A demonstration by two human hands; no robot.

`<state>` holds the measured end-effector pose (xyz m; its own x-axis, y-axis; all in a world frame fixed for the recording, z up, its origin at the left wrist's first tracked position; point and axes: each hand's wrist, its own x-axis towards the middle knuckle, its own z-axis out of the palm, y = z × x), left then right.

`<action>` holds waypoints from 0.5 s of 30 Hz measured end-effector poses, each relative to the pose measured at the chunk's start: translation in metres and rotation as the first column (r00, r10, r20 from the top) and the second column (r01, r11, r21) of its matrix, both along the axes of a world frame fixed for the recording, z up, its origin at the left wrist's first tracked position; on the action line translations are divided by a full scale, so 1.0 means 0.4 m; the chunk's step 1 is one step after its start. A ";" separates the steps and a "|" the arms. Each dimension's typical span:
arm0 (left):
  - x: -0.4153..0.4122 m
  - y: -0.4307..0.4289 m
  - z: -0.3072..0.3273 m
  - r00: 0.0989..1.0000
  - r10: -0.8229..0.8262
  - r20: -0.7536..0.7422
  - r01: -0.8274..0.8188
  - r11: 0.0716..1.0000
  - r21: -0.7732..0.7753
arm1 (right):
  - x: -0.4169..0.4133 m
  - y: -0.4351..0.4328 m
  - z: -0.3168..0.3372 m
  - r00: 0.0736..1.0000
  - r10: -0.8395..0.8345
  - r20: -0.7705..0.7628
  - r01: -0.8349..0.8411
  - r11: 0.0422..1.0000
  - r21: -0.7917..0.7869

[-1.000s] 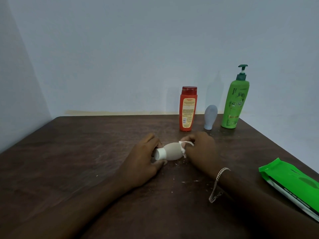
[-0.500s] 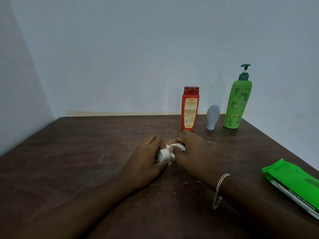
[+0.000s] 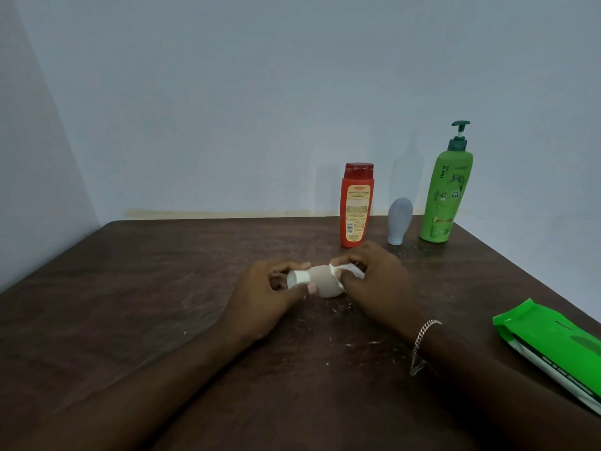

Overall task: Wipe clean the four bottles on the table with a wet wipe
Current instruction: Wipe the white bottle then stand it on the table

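Centre of frame: small tan round plastic bottle (image 3: 325,285) with white cap, lying sideways. Your left hand (image 3: 263,299) pinches cap end. Your right hand (image 3: 375,283) pinches thin white wet wipe (image 3: 347,269) on fat end. Smooth wet bottle could slip, roll across dark worktop (image 3: 156,288).

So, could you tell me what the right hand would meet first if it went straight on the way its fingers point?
The right hand points left at the small beige bottle, which it seems to touch through the wipe; just beyond is the left hand.
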<state>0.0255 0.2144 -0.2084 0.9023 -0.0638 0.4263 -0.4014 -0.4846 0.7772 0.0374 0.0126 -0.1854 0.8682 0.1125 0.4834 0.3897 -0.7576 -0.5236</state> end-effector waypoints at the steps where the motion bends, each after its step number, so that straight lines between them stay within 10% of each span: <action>1: -0.001 -0.001 0.000 1.000 -0.001 -0.003 0.001 1.000 -0.008 | -0.004 0.002 0.002 1.000 0.010 0.011 -0.010 1.000 0.006; 9: 0.013 -0.001 -0.004 0.997 -0.024 -0.074 0.023 1.000 -0.016 | -0.054 0.062 0.016 0.974 0.225 0.021 -0.218 0.960 -0.174; 15: 0.019 -0.001 -0.004 0.996 0.022 -0.088 -0.019 0.999 0.039 | -0.023 0.021 0.015 0.995 0.091 0.040 -0.086 0.989 -0.123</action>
